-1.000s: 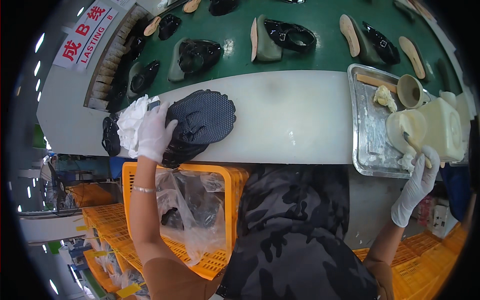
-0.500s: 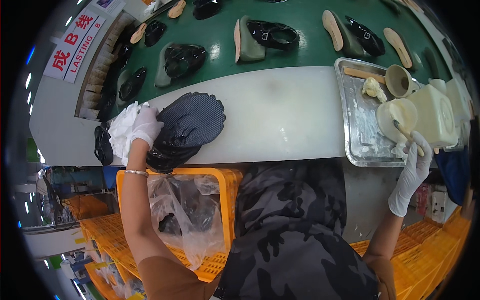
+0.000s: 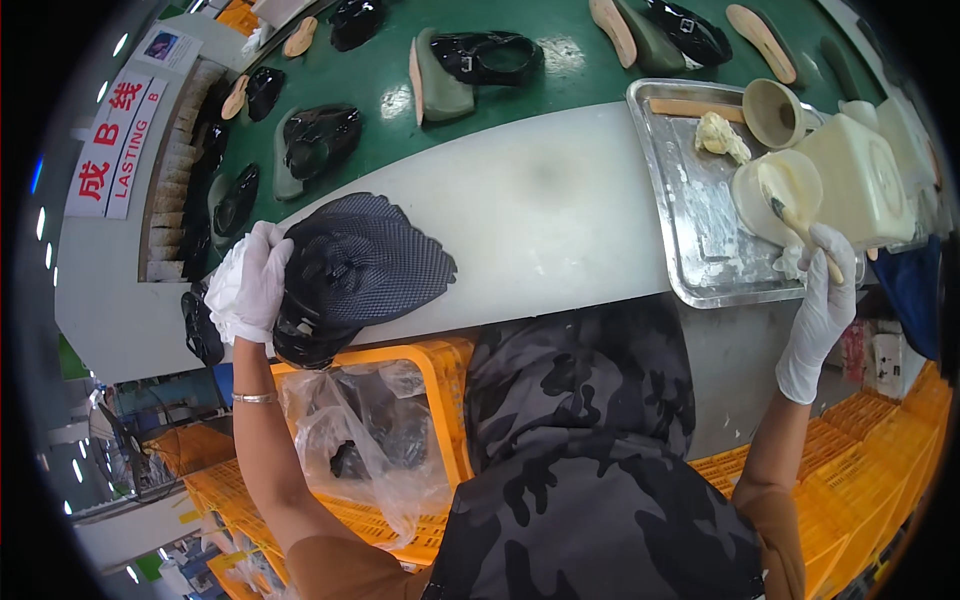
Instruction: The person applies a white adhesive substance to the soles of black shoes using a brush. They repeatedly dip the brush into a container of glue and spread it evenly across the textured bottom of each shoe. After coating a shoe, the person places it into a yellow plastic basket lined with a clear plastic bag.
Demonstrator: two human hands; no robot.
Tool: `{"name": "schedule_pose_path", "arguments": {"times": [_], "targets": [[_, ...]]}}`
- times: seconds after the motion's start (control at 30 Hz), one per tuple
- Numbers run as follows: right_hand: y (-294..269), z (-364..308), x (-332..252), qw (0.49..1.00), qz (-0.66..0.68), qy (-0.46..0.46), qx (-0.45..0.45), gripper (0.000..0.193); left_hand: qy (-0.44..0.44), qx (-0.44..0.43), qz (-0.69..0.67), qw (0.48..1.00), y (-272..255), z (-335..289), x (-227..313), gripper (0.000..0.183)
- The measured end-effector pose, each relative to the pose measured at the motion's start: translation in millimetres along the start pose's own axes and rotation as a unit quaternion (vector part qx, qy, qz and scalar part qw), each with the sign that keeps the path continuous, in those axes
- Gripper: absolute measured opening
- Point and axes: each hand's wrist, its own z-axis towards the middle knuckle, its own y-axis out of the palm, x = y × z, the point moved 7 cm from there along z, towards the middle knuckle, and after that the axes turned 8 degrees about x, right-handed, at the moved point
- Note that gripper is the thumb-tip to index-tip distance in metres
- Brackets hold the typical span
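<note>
Right hand grips a brush at the tub, frame right — light loading seems best; left hand, grip unclear, touches a white bundle.

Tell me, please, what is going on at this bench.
Someone is working at a pale bench. The gloved right hand holds a brush, its tip in the mouth of a tub of cream-coloured paste on a metal tray. The gloved left hand is on a crumpled white bundle, beside a dark patterned piece; its exact grip is hard to tell. Beyond, black shoe parts lie on a green surface.
</note>
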Motion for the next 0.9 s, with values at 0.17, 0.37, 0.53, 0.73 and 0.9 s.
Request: {"name": "schedule_pose_path", "arguments": {"times": [0.17, 0.37, 0.53, 0.73, 0.9], "targets": [[-5.4, -0.3, -9.4, 0.999, -0.007, -0.004, 0.045, 0.018, -0.161, 0.004, -0.509, 0.845, 15.0, 7.1, 17.7, 0.008], [-5.3, 2.9, -12.8, 0.998, 0.017, -0.039, 0.036, 0.018, -0.1, 0.158, -0.425, 0.886, 8.2, -0.3, 106.6, 0.027], [0.7, 4.6, -12.7, 0.996, 0.053, -0.07, 0.011, 0.017, 0.341, 0.128, -0.09, 0.927, 63.0, -55.6, 221.7, 0.052], [-9.3, 8.3, -10.8, 0.997, 0.045, -0.068, 0.013, 0.017, 0.357, 0.052, -0.155, 0.92, 62.7, -50.6, 227.3, 0.048], [-2.7, 27.3, -14.1, 0.994, -0.017, -0.107, 0.001, 0.017, 0.339, -0.073, 0.03, 0.937, 86.5, -24.6, 236.4, 0.064]]}}
